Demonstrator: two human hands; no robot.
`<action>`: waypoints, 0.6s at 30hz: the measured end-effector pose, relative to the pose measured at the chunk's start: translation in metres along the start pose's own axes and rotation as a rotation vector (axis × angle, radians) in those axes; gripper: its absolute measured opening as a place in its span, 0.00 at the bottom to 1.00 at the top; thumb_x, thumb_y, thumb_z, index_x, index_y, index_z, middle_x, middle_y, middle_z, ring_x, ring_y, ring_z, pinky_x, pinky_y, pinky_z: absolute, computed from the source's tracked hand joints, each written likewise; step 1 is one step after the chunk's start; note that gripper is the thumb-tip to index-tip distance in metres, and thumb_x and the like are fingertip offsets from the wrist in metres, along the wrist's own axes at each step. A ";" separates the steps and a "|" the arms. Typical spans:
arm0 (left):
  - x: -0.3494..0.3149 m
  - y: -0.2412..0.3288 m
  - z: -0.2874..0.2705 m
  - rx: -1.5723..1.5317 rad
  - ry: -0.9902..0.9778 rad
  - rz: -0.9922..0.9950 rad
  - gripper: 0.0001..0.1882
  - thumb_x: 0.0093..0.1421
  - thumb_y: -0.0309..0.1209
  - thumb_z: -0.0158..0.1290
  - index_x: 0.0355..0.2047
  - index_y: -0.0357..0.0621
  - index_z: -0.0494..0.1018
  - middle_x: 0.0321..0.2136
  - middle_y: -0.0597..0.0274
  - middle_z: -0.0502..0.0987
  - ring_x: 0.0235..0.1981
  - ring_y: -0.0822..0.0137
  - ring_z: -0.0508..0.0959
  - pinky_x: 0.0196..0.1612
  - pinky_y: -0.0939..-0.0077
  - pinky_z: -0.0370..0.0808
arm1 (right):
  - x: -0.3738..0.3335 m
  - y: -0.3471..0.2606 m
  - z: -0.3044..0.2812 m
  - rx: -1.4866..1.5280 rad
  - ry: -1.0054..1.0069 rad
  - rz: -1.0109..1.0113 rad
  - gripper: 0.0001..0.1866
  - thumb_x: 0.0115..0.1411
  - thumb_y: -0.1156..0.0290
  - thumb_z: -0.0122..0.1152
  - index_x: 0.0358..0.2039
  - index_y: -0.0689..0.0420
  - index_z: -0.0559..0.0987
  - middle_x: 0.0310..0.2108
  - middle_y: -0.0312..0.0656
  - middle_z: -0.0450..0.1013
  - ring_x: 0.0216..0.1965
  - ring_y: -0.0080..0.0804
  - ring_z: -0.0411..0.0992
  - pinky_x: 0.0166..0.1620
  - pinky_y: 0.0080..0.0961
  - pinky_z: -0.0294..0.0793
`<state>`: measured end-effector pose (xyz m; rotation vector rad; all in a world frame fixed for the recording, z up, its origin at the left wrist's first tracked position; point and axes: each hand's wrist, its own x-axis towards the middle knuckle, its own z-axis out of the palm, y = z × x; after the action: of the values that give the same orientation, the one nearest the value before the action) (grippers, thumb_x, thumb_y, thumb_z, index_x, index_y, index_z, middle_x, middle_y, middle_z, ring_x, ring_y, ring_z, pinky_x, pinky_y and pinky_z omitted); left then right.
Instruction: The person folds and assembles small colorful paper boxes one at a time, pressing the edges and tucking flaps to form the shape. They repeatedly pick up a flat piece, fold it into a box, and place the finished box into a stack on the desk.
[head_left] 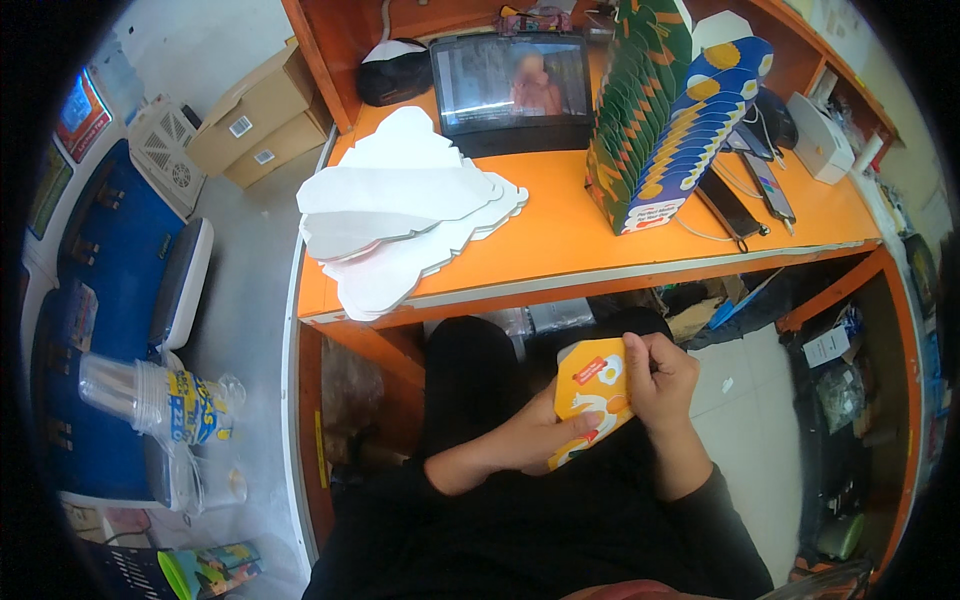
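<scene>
Above my lap I hold a yellow cardboard food carton (592,375) with rounded edges and egg pictures on it. My left hand (540,432) grips its lower left side, thumb across the printed face. On the carton's right edge my right hand (663,382) is closed, with the thumb near the top corner. How far the carton is folded I cannot tell. White flat carton blanks (400,200) lie in an uneven pile on the orange desk (480,262). Farther right stand nested green cartons (640,110) and nested blue cartons (690,130).
A tablet (515,90) leans at the back of the desk beside a black pouch (393,72). Phones (768,185) and cables lie at the right. Stacked plastic cups (165,400) rest on the metal counter (245,300) at left, with cardboard boxes (250,120) farther back.
</scene>
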<state>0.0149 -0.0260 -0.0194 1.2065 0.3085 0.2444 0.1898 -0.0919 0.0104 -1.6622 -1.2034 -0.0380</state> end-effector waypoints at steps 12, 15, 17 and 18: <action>-0.011 0.028 0.000 0.289 0.029 0.063 0.20 0.69 0.34 0.49 0.57 0.39 0.64 0.49 0.52 0.76 0.51 0.58 0.77 0.55 0.65 0.74 | 0.010 -0.005 -0.022 -0.279 0.027 -0.448 0.16 0.59 0.60 0.64 0.45 0.50 0.81 0.53 0.45 0.73 0.56 0.46 0.68 0.59 0.46 0.61; -0.013 0.024 -0.001 0.160 0.008 0.107 0.20 0.68 0.34 0.50 0.57 0.38 0.66 0.50 0.54 0.75 0.52 0.62 0.76 0.57 0.67 0.72 | -0.007 -0.019 -0.009 -0.237 -0.119 -0.509 0.20 0.58 0.52 0.63 0.49 0.46 0.80 0.58 0.41 0.70 0.63 0.52 0.60 0.63 0.64 0.44; -0.015 0.024 -0.004 0.053 -0.060 0.119 0.21 0.68 0.35 0.51 0.57 0.38 0.67 0.50 0.55 0.74 0.54 0.63 0.74 0.59 0.68 0.69 | -0.009 -0.020 -0.008 -0.135 -0.115 -0.476 0.20 0.58 0.51 0.63 0.49 0.44 0.80 0.57 0.39 0.72 0.63 0.52 0.61 0.62 0.69 0.41; -0.016 0.025 -0.006 0.012 -0.112 0.126 0.22 0.67 0.35 0.52 0.58 0.38 0.67 0.51 0.56 0.74 0.55 0.63 0.73 0.60 0.68 0.68 | -0.010 -0.021 -0.008 -0.083 -0.112 -0.460 0.21 0.58 0.50 0.63 0.49 0.43 0.80 0.56 0.38 0.72 0.62 0.53 0.62 0.62 0.71 0.39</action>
<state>-0.0025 -0.0179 0.0042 1.2480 0.1369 0.2833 0.1739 -0.1056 0.0235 -1.4404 -1.6693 -0.2873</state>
